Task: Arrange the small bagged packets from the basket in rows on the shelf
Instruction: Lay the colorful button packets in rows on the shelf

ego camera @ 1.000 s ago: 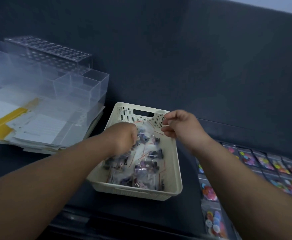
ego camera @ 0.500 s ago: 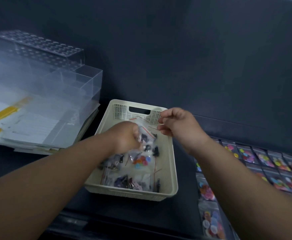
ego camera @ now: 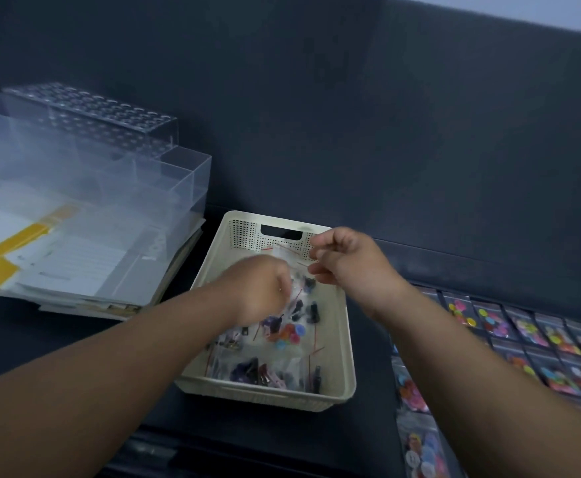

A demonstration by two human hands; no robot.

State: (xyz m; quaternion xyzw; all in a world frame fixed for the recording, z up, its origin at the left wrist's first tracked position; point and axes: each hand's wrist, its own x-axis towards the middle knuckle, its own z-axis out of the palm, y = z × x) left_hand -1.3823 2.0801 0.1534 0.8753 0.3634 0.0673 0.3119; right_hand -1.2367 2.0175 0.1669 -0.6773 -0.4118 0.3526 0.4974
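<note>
As right hand (ego camera: 345, 261) pinches it, packet (ego camera: 286, 256) (seal up) hangs lengthwise.

No text, label, brand or number was legible anywhere. Printed sheets (ego camera: 75, 262) at left, under clear acrylic organizer (ego camera: 165, 181), carried grey lines of print, too blurred to read. Yellow strip (ego camera: 13, 241) on those sheets bore no readable marks. Bagged packets (ego camera: 284, 334) in basket (ego camera: 349, 360) and packets in rows (ego camera: 523, 331) at right showed only coloured contents through clear plastic; any print on them was too small to tell.
</note>
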